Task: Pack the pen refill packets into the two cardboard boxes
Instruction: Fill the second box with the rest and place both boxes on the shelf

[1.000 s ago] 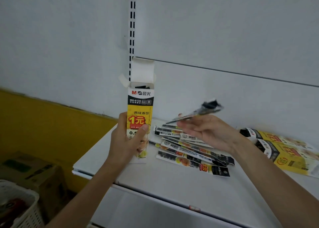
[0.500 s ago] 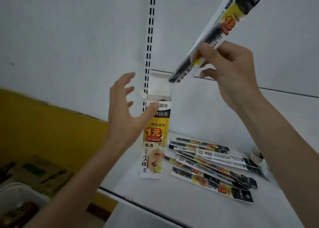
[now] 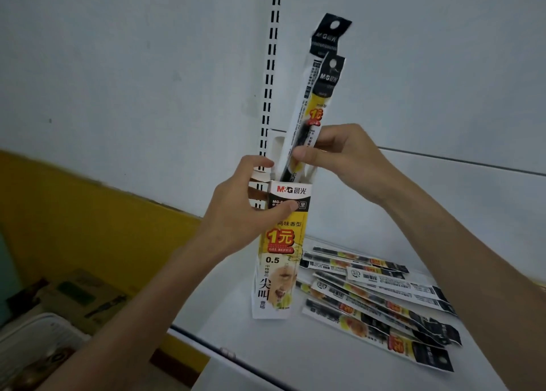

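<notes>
One tall yellow-and-white cardboard box (image 3: pixel 280 242) standing upright on the white shelf (image 3: pixel 295 355), near its front left corner, top flaps open. Gripped close to the top by the left hand (image 3: pixel 236 213) — thumb laid across the printed front, fingers curled round the far edge by the side flap.

Directly above the opening, two pen refill packets (image 3: pixel 322 89) held together and almost upright, leaning slightly right, black hanger tabs uppermost, one tab higher than the other. Lower ends down inside the mouth of the box, most of their length clear above it. Pinched low on the pair by the right hand (image 3: pixel 345 160), thumb in front, fingers folded behind.

Just right of the box base, a fanned pile of loose packets (image 3: pixel 378 299) lying flat on the shelf, overlapping one another, some face up, some showing barcodes. Touching the box or only beside it — impossible to tell.

Behind everything, a pale wall with a slotted metal upright (image 3: pixel 270 74) running down behind the box. To the left, a yellow wall band (image 3: pixel 74 213). Lower left, below shelf level and blurred: a white plastic basket (image 3: pixel 38 340) and a brown carton (image 3: pixel 76 293).
</notes>
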A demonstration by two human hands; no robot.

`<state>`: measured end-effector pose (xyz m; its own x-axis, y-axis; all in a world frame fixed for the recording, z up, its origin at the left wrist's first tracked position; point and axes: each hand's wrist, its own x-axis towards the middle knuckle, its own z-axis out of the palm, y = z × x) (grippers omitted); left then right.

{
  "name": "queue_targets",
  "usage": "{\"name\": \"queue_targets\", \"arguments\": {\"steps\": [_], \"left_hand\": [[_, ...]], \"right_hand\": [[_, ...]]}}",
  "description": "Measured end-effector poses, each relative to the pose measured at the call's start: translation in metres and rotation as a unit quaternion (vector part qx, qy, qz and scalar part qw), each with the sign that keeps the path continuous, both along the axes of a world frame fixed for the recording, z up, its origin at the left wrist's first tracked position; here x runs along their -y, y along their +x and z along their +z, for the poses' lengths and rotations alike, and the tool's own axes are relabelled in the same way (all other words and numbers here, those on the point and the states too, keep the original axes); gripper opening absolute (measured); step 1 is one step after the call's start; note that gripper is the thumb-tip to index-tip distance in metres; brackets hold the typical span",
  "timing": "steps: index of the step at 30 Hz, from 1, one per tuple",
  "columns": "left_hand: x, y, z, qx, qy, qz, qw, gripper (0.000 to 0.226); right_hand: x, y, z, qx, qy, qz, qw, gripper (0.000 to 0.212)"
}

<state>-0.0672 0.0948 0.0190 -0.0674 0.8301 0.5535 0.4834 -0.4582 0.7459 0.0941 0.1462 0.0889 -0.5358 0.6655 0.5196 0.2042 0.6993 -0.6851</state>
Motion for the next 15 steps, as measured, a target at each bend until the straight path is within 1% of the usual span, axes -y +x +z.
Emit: {"name": "queue_targets", "arguments": {"steps": [3, 4, 7, 8, 9, 11, 12, 13, 15], "left_hand": [[0.000, -0.003, 0.003, 0.006, -0.003, -0.016, 1.000, 0.058], [0.000, -0.003, 0.003, 0.009, -0.005, -0.023, 1.000, 0.059], [0.002, -0.001, 0.004, 0.015, -0.012, -0.041, 0.999, 0.059], [0.003, 0.000, 0.005, 0.018, -0.013, -0.048, 0.999, 0.059], [0.003, 0.000, 0.005, 0.023, -0.013, -0.057, 0.998, 0.059], [0.004, 0.001, 0.005, 0.028, -0.009, -0.072, 0.997, 0.061], [0.005, 0.001, 0.005, 0.026, -0.007, -0.075, 0.997, 0.062], [0.005, 0.001, 0.006, 0.022, -0.005, -0.076, 0.997, 0.063], [0.005, 0.001, 0.006, 0.017, -0.003, -0.077, 0.997, 0.066]], "right_hand": [[0.002, 0.002, 0.006, 0.042, -0.027, 0.004, 0.999, 0.008], [0.003, 0.002, 0.008, 0.028, -0.033, 0.006, 0.999, 0.008], [0.001, 0.006, 0.009, -0.087, -0.033, 0.007, 0.996, 0.009], [0.000, 0.007, 0.009, -0.095, -0.038, 0.015, 0.995, 0.008], [-0.001, 0.007, 0.007, -0.067, -0.043, 0.020, 0.997, 0.007], [-0.002, 0.009, 0.002, 0.047, -0.056, 0.021, 0.997, 0.006], [-0.002, 0.010, 0.000, 0.089, -0.069, 0.021, 0.993, 0.008], [-0.002, 0.012, -0.001, 0.101, -0.083, 0.024, 0.991, 0.010], [-0.002, 0.014, 0.000, 0.077, -0.098, 0.033, 0.992, 0.017]]}}
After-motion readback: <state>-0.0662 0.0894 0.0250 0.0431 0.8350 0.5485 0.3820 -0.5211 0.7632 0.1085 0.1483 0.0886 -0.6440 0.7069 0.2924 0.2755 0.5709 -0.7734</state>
